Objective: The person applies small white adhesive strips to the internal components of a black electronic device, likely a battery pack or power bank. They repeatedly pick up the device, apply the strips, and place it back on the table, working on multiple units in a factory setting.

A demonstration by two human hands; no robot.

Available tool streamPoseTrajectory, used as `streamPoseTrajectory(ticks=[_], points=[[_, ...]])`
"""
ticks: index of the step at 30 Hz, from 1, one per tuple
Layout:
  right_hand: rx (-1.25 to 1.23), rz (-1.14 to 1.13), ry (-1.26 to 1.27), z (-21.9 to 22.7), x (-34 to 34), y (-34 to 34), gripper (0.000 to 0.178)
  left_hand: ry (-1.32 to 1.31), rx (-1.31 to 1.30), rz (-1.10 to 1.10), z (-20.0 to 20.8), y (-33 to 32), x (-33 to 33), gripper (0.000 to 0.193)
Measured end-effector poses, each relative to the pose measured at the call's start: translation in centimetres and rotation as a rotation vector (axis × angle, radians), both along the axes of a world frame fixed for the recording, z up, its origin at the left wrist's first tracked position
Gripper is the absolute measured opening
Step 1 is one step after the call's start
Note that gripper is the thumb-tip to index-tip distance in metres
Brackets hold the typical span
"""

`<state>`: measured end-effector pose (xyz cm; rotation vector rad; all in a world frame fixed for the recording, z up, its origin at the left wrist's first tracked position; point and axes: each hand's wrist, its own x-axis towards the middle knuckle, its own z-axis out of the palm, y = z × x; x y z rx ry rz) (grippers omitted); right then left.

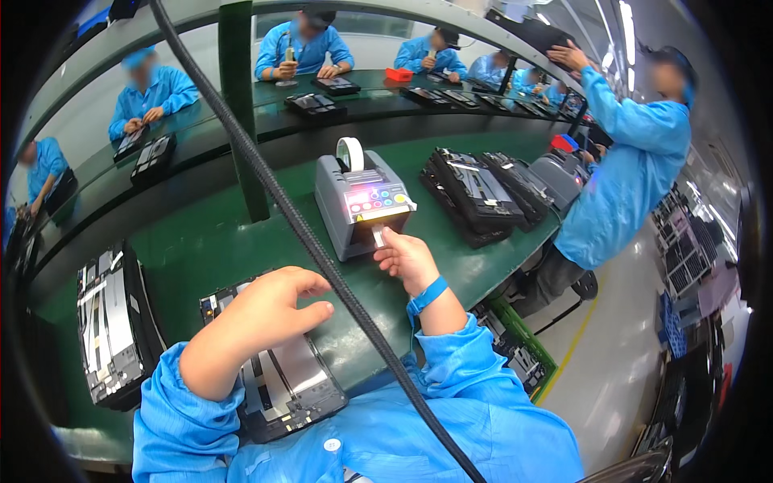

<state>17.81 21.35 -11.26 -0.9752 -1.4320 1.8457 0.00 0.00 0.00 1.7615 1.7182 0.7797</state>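
At the front of a grey tape dispenser [334, 200] with lit coloured buttons, my right hand [409, 264] pinches a short pale strip of tape [378, 235] between thumb and fingertips. A white tape roll [349, 151] stands on top of the machine. My left hand [274, 304] is held over an opened flat device [298, 390], thumb and fingers apart, with nothing visible in it. That device has a silvery panel and dark edges, and lies close to my body, partly hidden by my left hand and sleeve. A blue band circles my right wrist.
Stacked similar devices stand left [113, 338] and right [475, 193] on the green bench [403, 294]. A black braided cable [270, 177] crosses the view. Co-workers in blue sit across a dark conveyor; another person [636, 177] stands at right. A green crate [523, 346] sits beside the bench.
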Motion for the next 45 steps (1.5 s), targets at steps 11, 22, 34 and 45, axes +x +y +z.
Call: streamPoseTrajectory(ticks=[11,22,34,45], points=[[0.003,0.081,0.087,1.3,0.1,-0.9,0.021,-0.24,0.14,0.084,-3.3,-7.4,-2.3,0.031],[0.975,0.904,-0.026,5.6,-3.6,-15.0,0.015,-0.285,0.148,0.378,-4.9,-10.6,1.3,0.008],[1.217,0.77,-0.094,6.6,-7.2,-16.9,0.01,-0.288,0.379,0.492,-7.0,-13.5,-0.9,0.012],[1.058,0.768,-0.128,5.0,-17.0,-16.0,0.032,0.421,0.271,0.764,-10.4,-11.8,-4.7,0.028]])
